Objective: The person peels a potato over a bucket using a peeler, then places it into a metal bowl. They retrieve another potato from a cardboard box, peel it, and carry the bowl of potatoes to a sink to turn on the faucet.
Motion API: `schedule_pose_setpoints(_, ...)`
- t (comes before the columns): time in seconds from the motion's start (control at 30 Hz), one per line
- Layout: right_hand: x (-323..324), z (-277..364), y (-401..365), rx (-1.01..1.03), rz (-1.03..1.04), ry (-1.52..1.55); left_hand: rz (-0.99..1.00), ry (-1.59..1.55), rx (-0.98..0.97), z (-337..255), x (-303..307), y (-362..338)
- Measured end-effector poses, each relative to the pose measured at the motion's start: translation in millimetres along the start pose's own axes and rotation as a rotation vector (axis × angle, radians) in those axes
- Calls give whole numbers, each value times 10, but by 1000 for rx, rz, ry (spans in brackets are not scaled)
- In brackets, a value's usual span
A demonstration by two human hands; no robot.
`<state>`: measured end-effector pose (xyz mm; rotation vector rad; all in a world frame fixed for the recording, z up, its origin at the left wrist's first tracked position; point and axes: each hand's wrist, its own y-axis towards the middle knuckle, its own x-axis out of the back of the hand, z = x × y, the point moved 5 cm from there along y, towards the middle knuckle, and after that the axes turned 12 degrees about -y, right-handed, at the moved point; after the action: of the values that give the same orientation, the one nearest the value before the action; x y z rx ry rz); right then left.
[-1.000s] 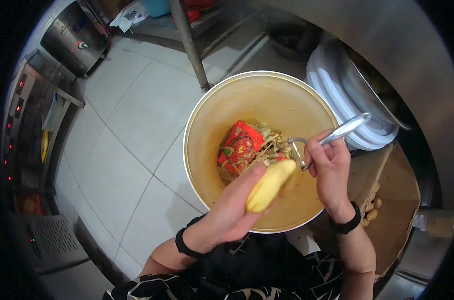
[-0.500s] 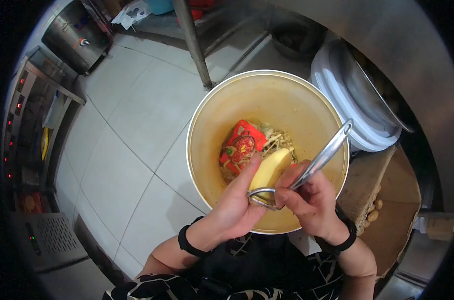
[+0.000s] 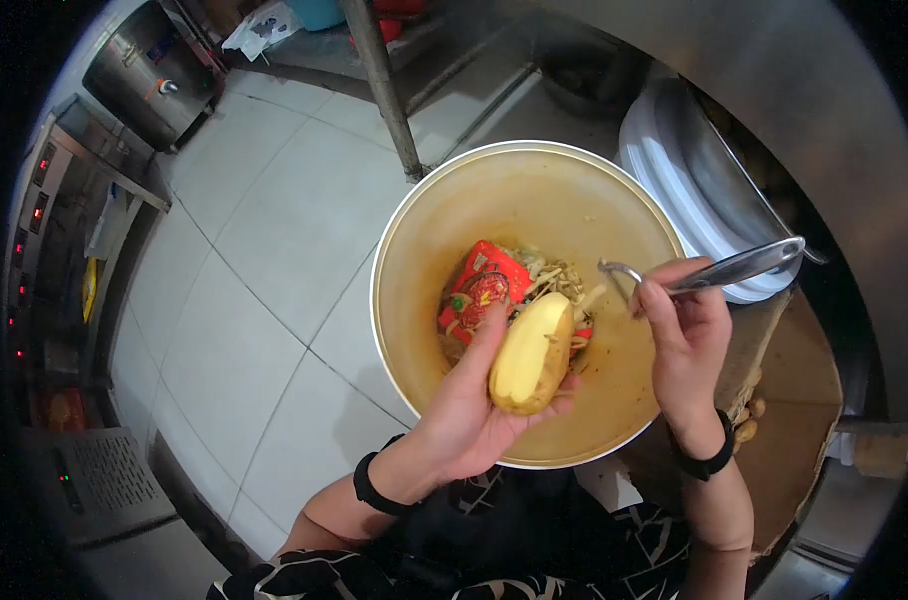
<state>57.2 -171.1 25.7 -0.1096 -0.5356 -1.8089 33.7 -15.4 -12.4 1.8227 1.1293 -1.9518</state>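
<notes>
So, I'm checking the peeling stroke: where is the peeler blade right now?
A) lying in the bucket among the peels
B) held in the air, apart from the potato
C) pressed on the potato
B: the right hand holds the peeler over the bucket, its blade apart from the potato in the left hand.

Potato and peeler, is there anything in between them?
Nothing visible. The right hand holds the peeler up beside the potato in the left hand, with only open air above the bucket between them.
</notes>
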Motion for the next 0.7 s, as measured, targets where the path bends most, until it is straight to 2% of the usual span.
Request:
schedule_pose_setpoints(0.03, -29, 132, -37, -115, 98, 192, 1, -2, -1, 12, -14, 6)
schedule_pose_setpoints(0.07, -51, 196, -108, -113, 100, 191, -28, -9, -45, 11, -15, 19)
schedule_pose_setpoints(0.13, -264, 255, -288, -233, 417, 450, -56, -13, -90, 7, -14, 41)
schedule_pose_setpoints(0.23, -395, 231, -392, -162, 521, 303, -51, -7, -71, 41, 19, 65)
schedule_pose_setpoints(0.27, -398, 223, -387, -165, 521, 303, -53, 37, -105, 27, 55, 80)
schedule_pose_setpoints(0.33, -305, 130, -275, -294, 277, 339, -55, 78, -141, 2, 92, 70)
schedule_pose_setpoints(0.4, -186, -118, -142, -298, 245, 228, -7, 171, -17, 56, 89, 32)
schedule_pose_setpoints(0.47, -192, -294, -122, -293, 245, 116, 15, 145, -8, 16, 43, 50)
schedule_pose_setpoints(0.5, -147, -159, -93, -192, 213, -134, 19, 95, -5, 24, 43, 24)
schedule_pose_setpoints(0.53, -135, -140, -90, -193, 219, -134, 16, 91, -8, 25, 33, -5)
schedule_pose_setpoints(0.6, -35, -57, -36, -17, 112, -359, -60, 5, -9, 14, 32, -15)
schedule_pose_setpoints(0.63, -27, -4, -47, -44, 52, -28, -63, 4, -7, 20, 35, -5)
schedule_pose_setpoints(0.67, -25, 91, -87, -50, 56, -29, -67, -13, -29, 16, 38, 4)
schedule_pose_setpoints(0.7, -74, 179, -150, -125, 171, 194, -68, -27, -53, 8, 37, 17)
